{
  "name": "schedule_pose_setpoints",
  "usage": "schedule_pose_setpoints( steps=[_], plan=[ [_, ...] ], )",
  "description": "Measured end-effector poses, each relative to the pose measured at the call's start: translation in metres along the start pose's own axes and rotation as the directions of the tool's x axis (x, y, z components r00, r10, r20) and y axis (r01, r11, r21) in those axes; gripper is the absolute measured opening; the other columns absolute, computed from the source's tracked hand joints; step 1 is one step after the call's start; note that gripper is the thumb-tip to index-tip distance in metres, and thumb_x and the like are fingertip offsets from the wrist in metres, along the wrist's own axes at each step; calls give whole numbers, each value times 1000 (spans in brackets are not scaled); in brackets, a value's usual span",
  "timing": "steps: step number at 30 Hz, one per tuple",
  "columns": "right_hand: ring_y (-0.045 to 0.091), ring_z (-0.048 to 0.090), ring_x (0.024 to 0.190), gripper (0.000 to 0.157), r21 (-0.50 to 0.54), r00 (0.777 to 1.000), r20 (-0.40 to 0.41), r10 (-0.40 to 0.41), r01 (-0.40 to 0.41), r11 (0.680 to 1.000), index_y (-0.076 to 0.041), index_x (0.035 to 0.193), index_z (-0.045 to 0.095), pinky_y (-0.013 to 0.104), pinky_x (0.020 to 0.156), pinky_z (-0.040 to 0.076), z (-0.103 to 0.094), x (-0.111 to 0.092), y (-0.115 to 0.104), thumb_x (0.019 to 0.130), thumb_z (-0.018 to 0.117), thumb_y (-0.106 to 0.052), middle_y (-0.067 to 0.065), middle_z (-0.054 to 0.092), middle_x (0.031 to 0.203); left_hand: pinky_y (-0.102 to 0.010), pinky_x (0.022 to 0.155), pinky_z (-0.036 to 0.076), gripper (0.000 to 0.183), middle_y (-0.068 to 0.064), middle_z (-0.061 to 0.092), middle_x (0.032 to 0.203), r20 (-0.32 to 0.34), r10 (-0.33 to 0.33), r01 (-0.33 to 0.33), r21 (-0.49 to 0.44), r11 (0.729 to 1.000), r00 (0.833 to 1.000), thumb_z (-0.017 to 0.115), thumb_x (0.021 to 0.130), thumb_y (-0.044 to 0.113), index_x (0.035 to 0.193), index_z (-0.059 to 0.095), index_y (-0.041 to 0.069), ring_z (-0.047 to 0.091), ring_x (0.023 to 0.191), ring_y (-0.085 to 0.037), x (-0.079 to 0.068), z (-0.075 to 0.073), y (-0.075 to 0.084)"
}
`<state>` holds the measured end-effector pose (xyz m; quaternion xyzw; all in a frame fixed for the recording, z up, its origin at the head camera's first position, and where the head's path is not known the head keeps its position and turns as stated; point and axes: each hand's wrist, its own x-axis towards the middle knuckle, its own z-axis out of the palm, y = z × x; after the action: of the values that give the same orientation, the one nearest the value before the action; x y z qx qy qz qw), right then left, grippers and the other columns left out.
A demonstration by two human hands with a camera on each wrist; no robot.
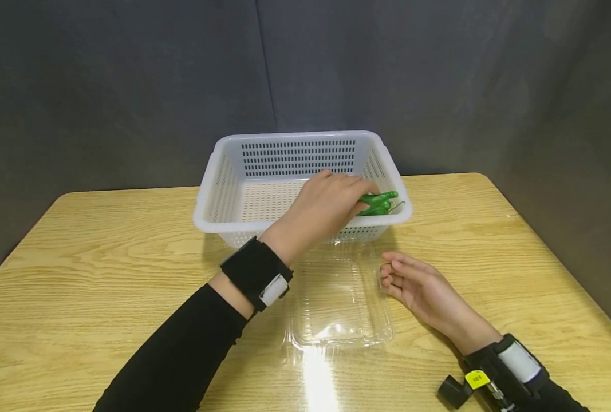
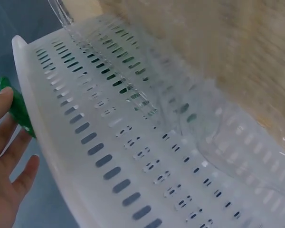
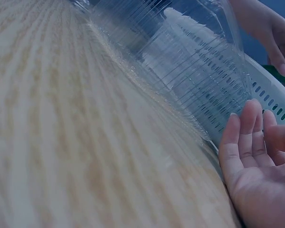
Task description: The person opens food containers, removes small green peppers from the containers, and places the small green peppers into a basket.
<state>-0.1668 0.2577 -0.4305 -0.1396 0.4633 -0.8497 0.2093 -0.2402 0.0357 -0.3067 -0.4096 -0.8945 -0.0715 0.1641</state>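
My left hand (image 1: 331, 194) reaches over the front wall of a white slotted plastic basket (image 1: 209, 189), thumb and fingers around a green pepper (image 2: 20, 111) at its right end. Green peppers (image 1: 379, 203) with stems show beyond the fingertips in the head view; the palm covers part of them. A clear plastic box (image 1: 336, 297) lies in front of the basket. Along the box's right side my right hand (image 1: 424, 289) rests palm inward, its fingers loosely bent and holding nothing. In the right wrist view its fingertips (image 3: 250, 107) are right at the box wall.
The wood-grain table (image 1: 104, 274) extends to both sides of the basket. Behind it hangs a dark grey curtain (image 1: 156, 86). A black wrist strap (image 1: 256, 272) is on the left arm, and a strap with a small camera (image 1: 454, 392) on the right.
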Motion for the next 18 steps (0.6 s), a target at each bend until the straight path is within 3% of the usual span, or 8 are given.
schedule_pose_setpoints(
  steps=[9,18],
  plan=[
    [14,61,92,33,3,1000,0,1,-1,1000,-7,118,62,25,86,51,0,0,1,107,30,-3,5,62,102,-29,84,50,29,3,69,120,15,18,-16,-101,995,1000,62,99,24,126,67,16,66,100,-12,8,9,-7],
    [14,61,93,33,0,1000,8,3,-3,1000,-7,118,63,25,86,51,-1,0,0,108,32,-4,5,63,102,-27,76,51,32,4,69,121,21,3,-1,-91,996,1000,62,99,26,130,65,18,67,98,-12,9,11,-6]
  ],
)
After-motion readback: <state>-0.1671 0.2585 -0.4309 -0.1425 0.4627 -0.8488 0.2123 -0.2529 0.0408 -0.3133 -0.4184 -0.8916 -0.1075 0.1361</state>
